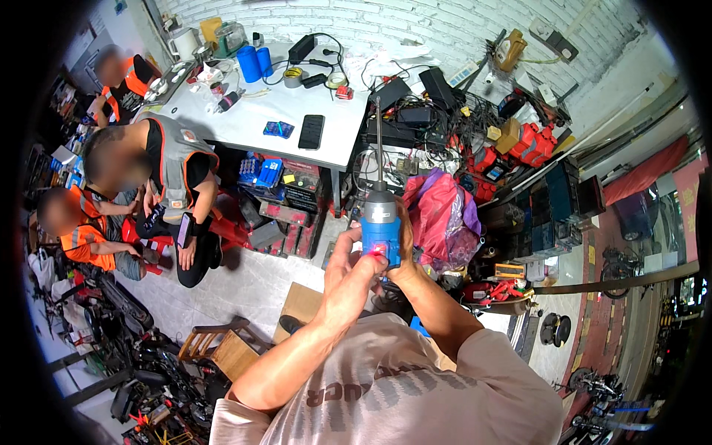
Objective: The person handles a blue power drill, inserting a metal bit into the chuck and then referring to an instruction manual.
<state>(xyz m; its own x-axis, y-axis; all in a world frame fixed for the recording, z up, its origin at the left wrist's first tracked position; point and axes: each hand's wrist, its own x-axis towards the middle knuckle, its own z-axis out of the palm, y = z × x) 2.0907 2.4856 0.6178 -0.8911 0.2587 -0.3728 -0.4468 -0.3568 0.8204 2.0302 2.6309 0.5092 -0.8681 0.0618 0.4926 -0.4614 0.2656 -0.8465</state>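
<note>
In front of my chest I hold a blue power drill with a grey collar. A long thin metal bit points away from me, toward the far wall. My left hand is closed around the drill's left and near side, its thumb beside a glowing red spot on the rear of the casing. My right hand grips the right side, with most of its fingers hidden behind the body. Beyond my left hand, a black phone and small blue packs lie on the white table.
A pink plastic bag sits just right of the drill. Tangled cables and chargers crowd the far right. Under the table are stacked battery packs and cases. Several people in vests sit at left. A wooden chair stands at lower left.
</note>
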